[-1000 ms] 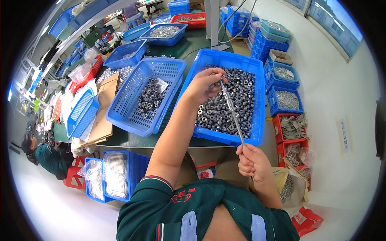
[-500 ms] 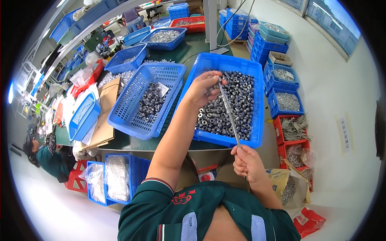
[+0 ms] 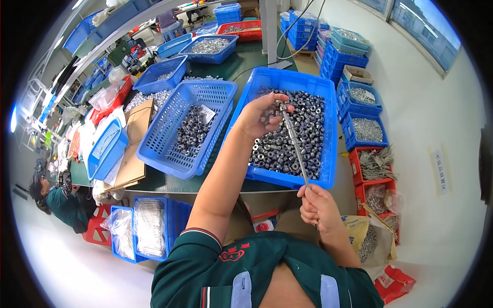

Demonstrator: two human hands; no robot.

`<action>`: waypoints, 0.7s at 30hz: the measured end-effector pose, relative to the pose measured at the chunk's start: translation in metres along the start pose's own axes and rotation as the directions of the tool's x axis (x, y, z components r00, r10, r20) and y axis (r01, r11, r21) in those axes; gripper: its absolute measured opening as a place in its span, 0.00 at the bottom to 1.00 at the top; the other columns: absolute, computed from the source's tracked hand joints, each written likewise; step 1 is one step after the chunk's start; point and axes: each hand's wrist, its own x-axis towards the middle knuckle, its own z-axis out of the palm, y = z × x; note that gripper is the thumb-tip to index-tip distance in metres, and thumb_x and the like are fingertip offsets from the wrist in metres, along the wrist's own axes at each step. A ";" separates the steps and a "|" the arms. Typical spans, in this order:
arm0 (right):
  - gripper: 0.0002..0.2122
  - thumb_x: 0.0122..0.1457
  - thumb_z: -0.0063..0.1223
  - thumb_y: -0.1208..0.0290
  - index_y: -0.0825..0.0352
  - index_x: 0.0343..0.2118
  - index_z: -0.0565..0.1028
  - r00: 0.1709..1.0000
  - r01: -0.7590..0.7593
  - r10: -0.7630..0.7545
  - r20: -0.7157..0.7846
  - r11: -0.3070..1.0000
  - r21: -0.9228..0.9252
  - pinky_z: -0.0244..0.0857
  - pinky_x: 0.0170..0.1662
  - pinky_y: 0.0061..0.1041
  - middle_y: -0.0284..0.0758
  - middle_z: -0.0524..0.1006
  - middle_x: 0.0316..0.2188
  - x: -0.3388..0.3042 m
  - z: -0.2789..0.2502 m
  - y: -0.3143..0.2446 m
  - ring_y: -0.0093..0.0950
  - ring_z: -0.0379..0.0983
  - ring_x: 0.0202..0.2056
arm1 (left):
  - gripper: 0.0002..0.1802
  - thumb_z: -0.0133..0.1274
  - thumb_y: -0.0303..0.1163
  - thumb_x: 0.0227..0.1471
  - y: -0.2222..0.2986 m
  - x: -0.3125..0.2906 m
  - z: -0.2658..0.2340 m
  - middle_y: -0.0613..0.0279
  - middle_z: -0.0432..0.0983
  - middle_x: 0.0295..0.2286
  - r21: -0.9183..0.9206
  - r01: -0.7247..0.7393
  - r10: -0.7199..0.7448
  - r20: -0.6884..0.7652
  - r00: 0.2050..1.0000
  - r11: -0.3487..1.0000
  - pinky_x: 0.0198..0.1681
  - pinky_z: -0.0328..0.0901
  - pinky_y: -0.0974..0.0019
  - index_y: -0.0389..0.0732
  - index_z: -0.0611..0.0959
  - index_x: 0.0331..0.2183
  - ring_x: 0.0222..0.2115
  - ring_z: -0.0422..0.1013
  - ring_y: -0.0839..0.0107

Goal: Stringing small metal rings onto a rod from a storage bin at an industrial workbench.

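A thin metal rod (image 3: 301, 163) slants over a blue tub (image 3: 330, 154) of dark, shiny hex nuts (image 3: 308, 123). My right hand (image 3: 319, 206) is closed round its lower end, near the tub's front rim. Several shiny metal pieces (image 3: 291, 131) sit in a row along the upper part of the rod. At the rod's top end my left hand (image 3: 257, 117) is curled, palm partly in view, with what look like nuts in it. Its fingers partly hide the rod's tip.
Left of the tub stands a blue perforated basket (image 3: 149, 141) holding more nuts and a paper tag. Cardboard (image 3: 134, 159) lies beside it on the green table. Stacked blue crates (image 3: 354, 134) and red bins (image 3: 359, 197) line the right wall. A co-worker (image 3: 64, 205) sits at far left.
The fingers of my left hand have spread a little at the rod's tip. The rod's upper end and my right hand have shifted slightly; the baskets have not moved.
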 end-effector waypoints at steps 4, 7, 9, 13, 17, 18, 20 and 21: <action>0.10 0.63 0.39 0.64 0.67 0.32 0.67 1.000 -0.004 0.004 0.019 1.000 0.002 0.41 0.12 0.14 0.22 0.53 0.10 -0.003 -0.002 -0.002 0.12 0.45 0.09 | 0.14 0.44 0.39 0.56 0.002 0.000 0.004 0.49 0.73 0.32 0.049 0.018 -0.018 -0.005 1.000 0.999 0.11 0.54 0.77 0.39 0.72 0.39 0.14 0.60 0.76; 0.10 0.63 0.39 0.65 0.67 0.33 0.67 0.999 -0.023 0.023 0.025 1.000 -0.004 0.41 0.12 0.14 0.23 0.53 0.10 -0.006 -0.004 -0.004 0.12 0.45 0.09 | 0.11 0.42 0.37 0.56 0.003 -0.002 0.008 0.50 0.73 0.30 0.128 0.016 -0.012 -0.029 0.999 0.992 0.11 0.54 0.76 0.40 0.72 0.35 0.13 0.60 0.76; 0.10 0.63 0.39 0.65 0.68 0.33 0.67 0.999 -0.026 0.026 0.029 1.000 0.004 0.41 0.12 0.14 0.23 0.53 0.10 -0.008 -0.004 -0.007 0.12 0.45 0.09 | 0.09 0.43 0.36 0.55 0.003 -0.004 0.014 0.52 0.74 0.30 0.179 0.001 0.008 -0.049 0.999 0.984 0.11 0.53 0.77 0.40 0.71 0.33 0.13 0.59 0.77; 0.10 0.63 0.39 0.65 0.68 0.33 0.67 0.996 -0.082 0.079 0.048 0.994 0.066 0.41 0.12 0.14 0.23 0.53 0.10 -0.010 -0.007 -0.010 0.12 0.45 0.09 | 0.04 0.45 0.30 0.53 0.003 -0.004 0.019 0.52 0.74 0.30 0.375 -0.003 0.063 -0.149 0.987 0.927 0.13 0.48 0.77 0.41 0.70 0.32 0.13 0.57 0.79; 0.10 0.63 0.40 0.65 0.68 0.33 0.67 0.996 -0.090 0.090 0.013 0.996 -0.012 0.40 0.11 0.14 0.23 0.54 0.10 -0.012 -0.013 -0.010 0.12 0.45 0.09 | 0.04 0.46 0.28 0.53 0.006 -0.006 0.015 0.53 0.73 0.30 0.474 0.029 0.033 -0.122 0.992 0.880 0.13 0.47 0.78 0.40 0.70 0.32 0.13 0.56 0.80; 0.10 0.63 0.40 0.65 0.68 0.33 0.67 0.996 -0.093 0.093 0.011 0.996 -0.011 0.40 0.11 0.14 0.23 0.54 0.10 -0.014 -0.014 -0.011 0.12 0.45 0.09 | 0.04 0.46 0.29 0.53 0.008 -0.007 0.015 0.54 0.73 0.30 0.498 0.049 -0.004 -0.091 0.996 0.866 0.13 0.47 0.78 0.39 0.70 0.32 0.13 0.56 0.81; 0.10 0.63 0.40 0.65 0.67 0.33 0.67 0.994 -0.106 0.106 0.036 0.994 -0.015 0.40 0.12 0.14 0.23 0.53 0.10 -0.017 -0.014 -0.014 0.12 0.45 0.09 | 0.06 0.46 0.29 0.53 0.012 -0.007 0.013 0.54 0.73 0.30 0.536 0.059 -0.050 -0.031 0.998 0.842 0.13 0.47 0.78 0.38 0.71 0.33 0.13 0.56 0.81; 0.10 0.63 0.40 0.65 0.67 0.33 0.67 0.994 -0.104 0.105 0.036 0.994 -0.014 0.40 0.12 0.14 0.23 0.53 0.10 -0.017 -0.013 -0.012 0.12 0.45 0.09 | 0.06 0.46 0.29 0.53 0.011 -0.007 0.012 0.54 0.73 0.30 0.537 0.059 -0.051 -0.030 0.998 0.842 0.13 0.47 0.78 0.38 0.71 0.33 0.13 0.56 0.81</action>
